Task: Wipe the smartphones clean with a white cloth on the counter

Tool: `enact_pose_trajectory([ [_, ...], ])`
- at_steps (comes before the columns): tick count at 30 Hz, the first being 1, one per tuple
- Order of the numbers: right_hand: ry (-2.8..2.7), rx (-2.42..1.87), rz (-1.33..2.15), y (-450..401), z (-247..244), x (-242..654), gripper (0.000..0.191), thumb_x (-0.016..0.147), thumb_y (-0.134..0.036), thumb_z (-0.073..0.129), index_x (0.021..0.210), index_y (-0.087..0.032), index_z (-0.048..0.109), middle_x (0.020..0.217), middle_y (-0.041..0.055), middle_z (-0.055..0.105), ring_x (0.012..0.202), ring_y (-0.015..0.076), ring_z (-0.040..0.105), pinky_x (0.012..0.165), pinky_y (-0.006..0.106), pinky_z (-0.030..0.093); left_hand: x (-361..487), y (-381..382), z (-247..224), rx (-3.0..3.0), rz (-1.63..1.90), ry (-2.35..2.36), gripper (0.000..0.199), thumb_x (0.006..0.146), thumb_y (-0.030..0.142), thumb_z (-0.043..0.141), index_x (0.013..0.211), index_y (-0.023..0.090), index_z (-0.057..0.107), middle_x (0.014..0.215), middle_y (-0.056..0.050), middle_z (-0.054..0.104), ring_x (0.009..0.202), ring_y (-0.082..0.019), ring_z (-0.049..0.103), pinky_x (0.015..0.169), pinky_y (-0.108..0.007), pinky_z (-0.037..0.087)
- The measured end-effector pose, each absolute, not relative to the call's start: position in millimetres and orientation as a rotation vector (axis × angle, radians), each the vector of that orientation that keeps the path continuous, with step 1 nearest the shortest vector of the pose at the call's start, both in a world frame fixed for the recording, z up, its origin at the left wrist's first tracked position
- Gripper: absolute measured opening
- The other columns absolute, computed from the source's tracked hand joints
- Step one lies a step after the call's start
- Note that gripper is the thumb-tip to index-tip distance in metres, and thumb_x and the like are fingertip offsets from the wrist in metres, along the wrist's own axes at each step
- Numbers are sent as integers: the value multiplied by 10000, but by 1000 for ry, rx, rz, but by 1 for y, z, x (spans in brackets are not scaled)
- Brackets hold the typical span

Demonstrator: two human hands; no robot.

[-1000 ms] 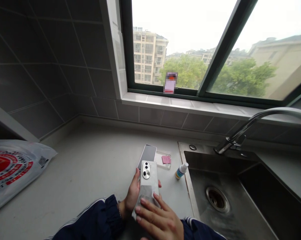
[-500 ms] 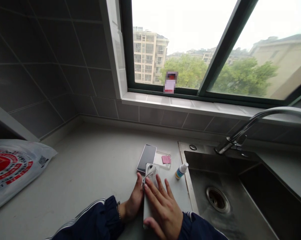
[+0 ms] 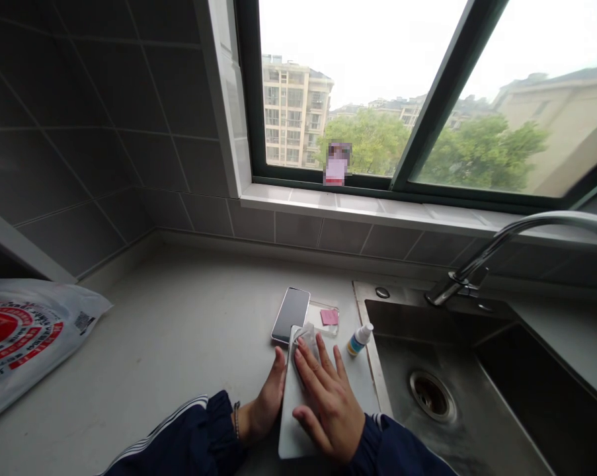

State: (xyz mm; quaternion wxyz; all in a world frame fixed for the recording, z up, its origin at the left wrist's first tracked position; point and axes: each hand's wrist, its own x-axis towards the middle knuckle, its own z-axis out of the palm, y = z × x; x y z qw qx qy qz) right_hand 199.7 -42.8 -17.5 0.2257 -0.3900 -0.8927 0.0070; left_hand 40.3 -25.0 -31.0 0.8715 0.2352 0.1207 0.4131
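Observation:
A pale tablet (image 3: 289, 423) stretches over the counter in front of me, partly hidden by my right hand. My left hand (image 3: 267, 400) holds its left long edge, thumb upright along the side and the other fingers mostly out of sight. Spread flat over the tablet, my right hand (image 3: 330, 403) presses a crumpled grey cloth (image 3: 307, 334) near the far end. Beyond that end lies a dark-screened phone (image 3: 291, 314). Beside the phone is a clear case (image 3: 315, 309) with a pink paper square (image 3: 329, 317) on it. A small white-capped spray bottle (image 3: 360, 339) stands to the right.
A steel sink (image 3: 392, 344) with a drain (image 3: 431, 395) begins right of the bottle, under a curved faucet (image 3: 496, 244). On the far left lies a printed plastic bag (image 3: 45, 330). Behind the counter (image 3: 194, 297) are a tiled wall and a window sill (image 3: 367, 205).
My right hand has slid slightly right and its thumb has lifted inward. The cloth is bunched differently and covers the tablet's camera corner. The tablet's near end shows more and has shifted left.

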Motion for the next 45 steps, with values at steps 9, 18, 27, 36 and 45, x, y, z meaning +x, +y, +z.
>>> enact_pose_trajectory([
  [9, -2441, -1064, -26, -43, -25, 206, 597, 997, -391, 372, 1512, -110, 258, 1563, 101, 268, 1456, 384, 113, 1131, 620, 183, 42, -20, -20, 311, 874, 216, 754, 912, 639, 317, 1429, 101, 420, 1397, -184, 524, 1384, -316, 369, 1189, -464, 142],
  [18, -2430, -833, 0, -59, -20, 200, 603, 980, -510, 381, 1447, -129, 406, 1503, 92, 397, 1436, 348, 234, 1158, 567, 212, 41, -21, -12, 199, 821, 321, 772, 892, 680, 310, 1291, 69, 561, 1136, -198, 686, 1186, -320, 582, 1101, -457, 329],
  [27, -2531, -909, -58, -59, -12, 197, 664, 982, -523, 360, 1503, -117, 300, 1543, 108, 303, 1442, 369, 182, 1161, 585, 141, 36, -24, -18, 282, 683, 287, 789, 844, 721, 384, 1241, 79, 613, 1134, -170, 695, 1246, -298, 540, 1142, -397, 260],
  [36, -2308, -1159, -107, -45, -19, 211, 658, 983, -414, 387, 1526, -86, 212, 1557, 147, 265, 1449, 407, 106, 1133, 640, 142, 39, -26, -34, 434, 676, 198, 717, 881, 672, 366, 1408, 195, 463, 1304, -145, 606, 1262, -322, 511, 1092, -461, 313],
  [45, -2304, -1140, -91, -46, -21, 211, 630, 981, -366, 401, 1521, -90, 231, 1551, 149, 280, 1447, 405, 123, 1124, 643, 177, 40, -23, -29, 387, 703, 226, 703, 895, 649, 357, 1399, 173, 473, 1268, -149, 629, 1229, -327, 536, 1070, -448, 330],
])
